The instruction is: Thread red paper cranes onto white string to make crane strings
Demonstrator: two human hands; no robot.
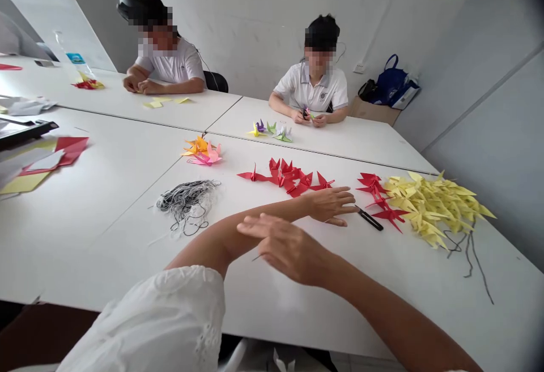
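My left hand (331,205) stretches out to the right over the white table, palm down with its fingers spread. Its fingertips are at the end of a slim black tool (369,219) with a long slot, whose kind I cannot make out. Just beyond the hand lie red paper cranes (293,178) in a row, with more red cranes (376,193) to the right. My right hand (291,247) is in front of my left forearm, fingers pointing left and thumb pressed in. A thin needle-like piece (255,257) sticks out below its fingers.
Yellow paper cranes (433,205) with dark cords lie at right. A tangle of grey and white string (185,202) is at left, near orange and pink cranes (204,151). Paper sheets (72,148) lie far left. Two people (317,86) sit opposite, handling folded paper.
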